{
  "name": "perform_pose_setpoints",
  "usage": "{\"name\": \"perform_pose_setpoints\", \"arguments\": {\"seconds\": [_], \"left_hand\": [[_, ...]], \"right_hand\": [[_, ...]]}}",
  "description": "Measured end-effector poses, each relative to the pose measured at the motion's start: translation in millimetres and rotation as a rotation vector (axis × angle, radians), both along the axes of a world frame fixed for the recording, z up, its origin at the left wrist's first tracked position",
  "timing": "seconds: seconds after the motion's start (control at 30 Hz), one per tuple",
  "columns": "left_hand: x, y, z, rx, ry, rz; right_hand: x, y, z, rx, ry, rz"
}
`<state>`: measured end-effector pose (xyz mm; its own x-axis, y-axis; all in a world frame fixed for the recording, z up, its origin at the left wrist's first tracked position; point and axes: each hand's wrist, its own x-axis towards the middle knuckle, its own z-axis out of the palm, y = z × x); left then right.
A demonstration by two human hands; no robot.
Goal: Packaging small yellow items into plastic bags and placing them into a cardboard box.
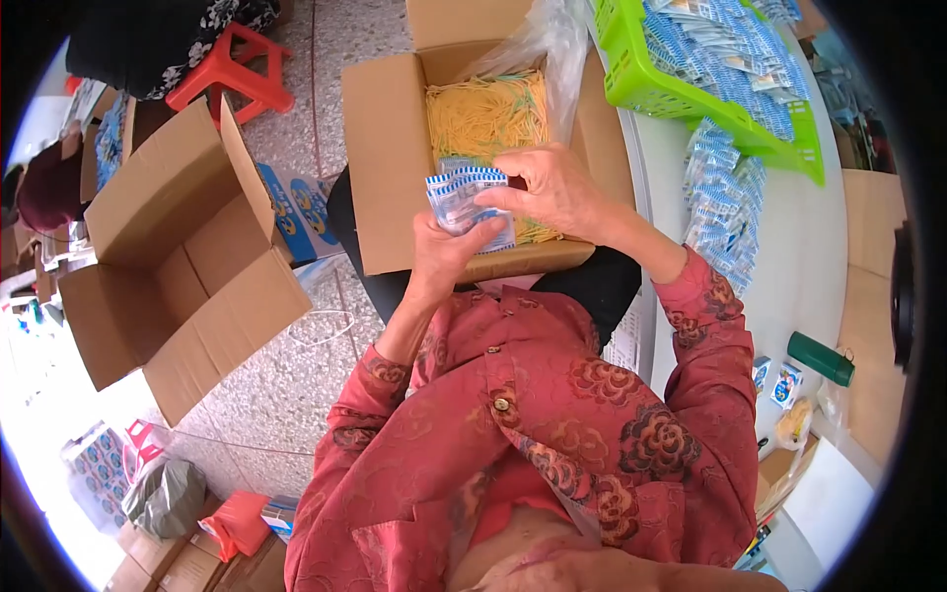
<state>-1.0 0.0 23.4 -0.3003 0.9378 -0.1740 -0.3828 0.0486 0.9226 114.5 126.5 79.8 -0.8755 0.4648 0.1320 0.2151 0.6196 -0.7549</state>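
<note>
1 head-worn fisheye view, facing steeply down, close over lap and open carton (395,148).

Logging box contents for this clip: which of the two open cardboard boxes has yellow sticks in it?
The cardboard box on the lap, right beneath both hands, holds yellow sticks inside a clear bag. The larger box on the floor at left shows nothing inside.

I see the person wears a loose red-pink shirt (552,424) with a woven pattern of large dark red flowers and small golden leaves. It has long sleeves; the left sleeve (380,380) and the right sleeve (705,316) both end at the wrist. Small round brownish buttons (503,403) close the front. The collar is the same cloth. The hands are bare, with no gloves.
</note>
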Motion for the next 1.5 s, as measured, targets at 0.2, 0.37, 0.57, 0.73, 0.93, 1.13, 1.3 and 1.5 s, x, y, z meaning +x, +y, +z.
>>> {"name": "perform_pose_setpoints", "arguments": {"seconds": [0.2, 0.37, 0.57, 0.73, 0.93, 1.13, 1.3, 1.5], "left_hand": [[-8.8, -6.8, 4.7, -0.044, -0.183, -0.066], [-2.8, -5.7, 11.3, -0.027, -0.235, -0.056], [-7.5, -8.7, 6.0, 0.058, -0.090, -0.014], [-6.4, -11.6, 8.4, 0.061, -0.067, -0.015], [-6.3, -14.4, 11.1, 0.003, -0.089, -0.090], [-6.1, -12.9, 8.9, 0.062, -0.024, -0.023], [-5.4, -13.0, 9.3, 0.031, 0.025, -0.048], [-0.7, -11.0, 14.1, 0.064, 0.030, -0.019]], "right_hand": [[1.9, 1.7, 1.2, 0.096, 0.061, 0.086], [2.8, -2.3, -3.0, -0.028, 0.138, 0.135], [7.7, -1.2, 8.4, -0.165, -0.040, -0.028], [8.1, -3.3, 7.9, -0.045, 0.016, 0.018], [8.8, -7.5, 1.0, -0.080, 0.098, 0.023], [11.4, -9.6, -1.1, -0.088, 0.134, 0.013], [15.1, -6.2, 8.0, -0.054, 0.011, -0.007], [17.6, -2.3, -0.9, -0.012, 0.020, 0.068]]}}
